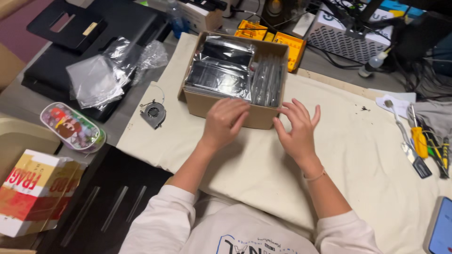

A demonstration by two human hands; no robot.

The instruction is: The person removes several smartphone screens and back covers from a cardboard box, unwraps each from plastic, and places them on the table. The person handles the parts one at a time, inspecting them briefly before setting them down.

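Both hands rest at the near wall of an open cardboard box (226, 110) standing on a cream cloth (358, 155) spread over the bench. The left hand (225, 123) lies against the front wall with fingers (238, 110) loosely curled over the top edge, gripping nothing firmly; the right hand (296, 129) is just beside the front right corner, fingers spread and released, holding nothing. The box is packed with flat silvery anti-static bags (219, 70), some stacked flat on the left, others standing on edge along the right side; what the bags hold cannot be told. In my judgement, handling here is best done by bracing the box with one hand and drawing one bag out by its edge, without bending it. A small cooling fan (153, 113) lies just left of the box. Screwdrivers and hand tools (423, 146) lie well apart on the right.
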